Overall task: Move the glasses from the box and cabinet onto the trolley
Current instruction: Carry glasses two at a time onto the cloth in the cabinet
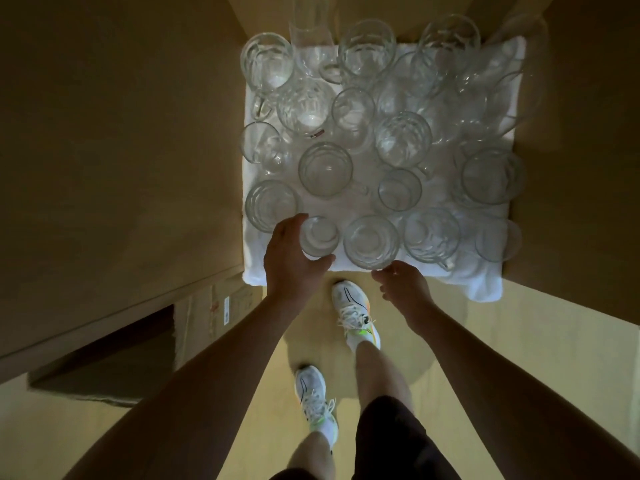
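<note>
Several clear glasses and mugs stand upright on a white cloth [485,289] inside an open cardboard box [138,133], seen from straight above. My left hand [294,261] curls round a small glass [319,235] at the near left edge of the cloth. My right hand [401,282] touches the near rim of a wider ribbed glass [370,241] with its fingertips. A handled mug [432,235] stands just right of that glass. No trolley or cabinet is in view.
The box's brown flaps rise on the left and right [571,168]. Another flattened cardboard box [214,306] lies on the yellow floor at the lower left. My feet in white trainers [353,306] stand on the floor right below the box's near edge.
</note>
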{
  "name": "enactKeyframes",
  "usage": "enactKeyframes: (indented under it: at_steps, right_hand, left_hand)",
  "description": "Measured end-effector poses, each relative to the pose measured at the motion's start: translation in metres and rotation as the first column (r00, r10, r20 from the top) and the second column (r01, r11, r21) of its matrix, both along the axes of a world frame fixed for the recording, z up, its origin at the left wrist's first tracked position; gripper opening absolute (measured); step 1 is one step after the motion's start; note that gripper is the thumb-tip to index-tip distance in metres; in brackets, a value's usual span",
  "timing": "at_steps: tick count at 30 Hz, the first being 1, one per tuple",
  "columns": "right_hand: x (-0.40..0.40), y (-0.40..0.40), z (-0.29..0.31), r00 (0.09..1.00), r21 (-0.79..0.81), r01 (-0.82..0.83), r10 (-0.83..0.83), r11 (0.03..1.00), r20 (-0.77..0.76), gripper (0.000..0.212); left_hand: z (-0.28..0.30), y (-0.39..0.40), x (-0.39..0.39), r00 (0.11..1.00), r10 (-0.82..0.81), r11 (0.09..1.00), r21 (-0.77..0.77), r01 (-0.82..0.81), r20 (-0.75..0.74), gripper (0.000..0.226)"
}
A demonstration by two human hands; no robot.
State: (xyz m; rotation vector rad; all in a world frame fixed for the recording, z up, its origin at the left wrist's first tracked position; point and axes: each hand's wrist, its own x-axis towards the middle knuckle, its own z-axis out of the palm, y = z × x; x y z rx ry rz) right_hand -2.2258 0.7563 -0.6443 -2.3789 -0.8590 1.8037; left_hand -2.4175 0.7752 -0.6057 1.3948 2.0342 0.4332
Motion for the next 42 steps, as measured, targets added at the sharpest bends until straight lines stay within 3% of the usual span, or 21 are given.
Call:
enactKeyframes:
  at_steps: [8,16,20,26,33,42]
  right_hand:
    - [0.003,-0.017,0.03,0.987,-0.057,0.154,-0.156,0.986,-0.032,0.007]
    - [-0.005,-0.026,0.109,0.966,0.022,0.237,-0.234,0.971,-0.109,0.011]
    - [-0.012,-0.022,0.164,0.95,0.101,0.285,-0.266,0.953,-0.165,0.005]
    - [-0.021,-0.015,0.263,0.918,0.225,0.353,-0.29,0.908,-0.271,0.008]
    - [-0.036,-0.017,0.39,0.92,0.429,0.344,-0.208,0.835,-0.332,0.015]
    - [-0.043,-0.055,0.53,0.936,0.636,0.29,-0.073,0.715,-0.344,0.028]
  left_hand:
    - [0.039,-0.021,-0.017,1.0,-0.008,1.0,-0.001,0.008,0.022,0.08]
    - [0.114,-0.033,-0.037,0.997,0.004,0.998,0.067,-0.009,0.075,0.08]
    - [0.165,-0.034,-0.048,0.996,-0.052,0.99,0.132,0.041,0.078,0.075]
    - [0.252,-0.029,-0.061,0.981,-0.015,0.965,0.261,-0.037,0.195,0.08]
    - [0.366,-0.029,-0.077,0.925,-0.076,0.881,0.459,-0.112,0.371,0.066]
    - [0.494,-0.069,-0.079,0.806,-0.216,0.782,0.592,-0.197,0.552,0.073]
